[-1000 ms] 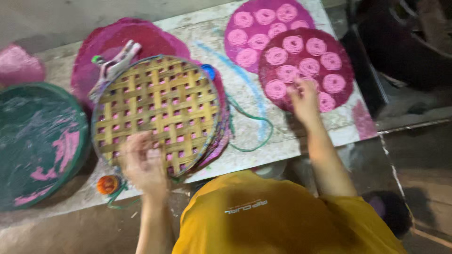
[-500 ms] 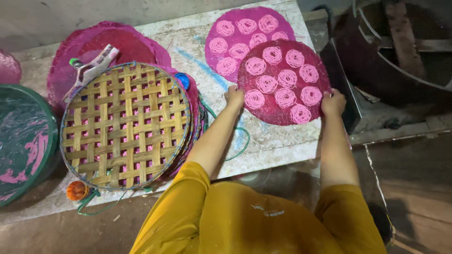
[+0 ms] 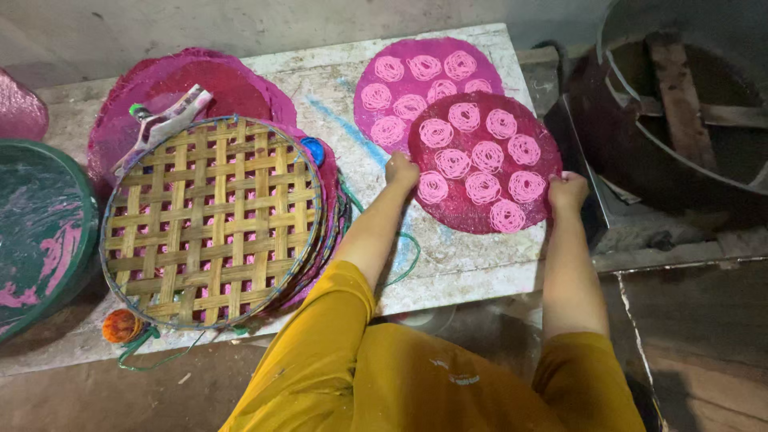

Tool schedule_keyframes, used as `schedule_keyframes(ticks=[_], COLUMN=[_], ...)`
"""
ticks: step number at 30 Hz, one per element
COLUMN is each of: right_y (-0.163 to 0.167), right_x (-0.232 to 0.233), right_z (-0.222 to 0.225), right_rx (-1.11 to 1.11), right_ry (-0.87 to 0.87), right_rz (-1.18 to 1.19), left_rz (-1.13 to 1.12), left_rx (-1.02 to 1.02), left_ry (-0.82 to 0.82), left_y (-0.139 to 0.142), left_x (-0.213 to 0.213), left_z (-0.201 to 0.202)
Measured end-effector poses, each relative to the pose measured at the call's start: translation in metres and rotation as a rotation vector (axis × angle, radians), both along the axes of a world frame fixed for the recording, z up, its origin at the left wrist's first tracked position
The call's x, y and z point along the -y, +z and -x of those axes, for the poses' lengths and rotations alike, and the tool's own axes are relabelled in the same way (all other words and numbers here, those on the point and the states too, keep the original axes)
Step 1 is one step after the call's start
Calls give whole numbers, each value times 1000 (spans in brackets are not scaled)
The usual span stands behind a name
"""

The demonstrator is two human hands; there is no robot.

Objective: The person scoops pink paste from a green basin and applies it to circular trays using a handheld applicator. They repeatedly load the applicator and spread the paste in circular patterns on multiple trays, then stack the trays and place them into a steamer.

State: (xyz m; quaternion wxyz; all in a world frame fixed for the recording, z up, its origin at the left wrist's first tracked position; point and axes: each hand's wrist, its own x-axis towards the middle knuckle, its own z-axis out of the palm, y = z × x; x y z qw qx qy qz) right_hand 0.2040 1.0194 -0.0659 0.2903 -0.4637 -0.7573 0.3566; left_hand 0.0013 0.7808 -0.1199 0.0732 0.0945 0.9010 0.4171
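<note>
Dark pink noodle tray (image 3: 484, 164) now gripped at opposite rims by left hand (image 3: 402, 170) and right hand (image 3: 567, 190); left has left the woven bamboo tray (image 3: 212, 220). Tray overlaps another on the counter (image 3: 320, 88).

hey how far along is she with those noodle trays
Done: one pink tray of noodle coils lies on the table. In hand: left hand and right hand grip the edges of a darker tray of coils, overlapping it. Left: the stack under the woven bamboo tray sits untouched.
</note>
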Motion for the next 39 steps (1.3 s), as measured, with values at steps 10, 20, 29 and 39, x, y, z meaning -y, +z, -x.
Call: schedule_keyframes(ticks=[10,20,29,39], right_y=[82,228,134,32], right_x=[-5,178,338,348], right_z=[27,104,193,184], right_rx=[-125,-457,-476,-210], right_ry=[496,1027,1141,1006], right_rz=[-358,120,-225,-321], left_rz=[-309,-449,-467,-460], left_rx=[-276,-288,-598,-414], left_ry=[-112,-126,321,430], left_y=[82,223,161,81], left_x=[18,329,548,610], left_z=[40,106,29,-58])
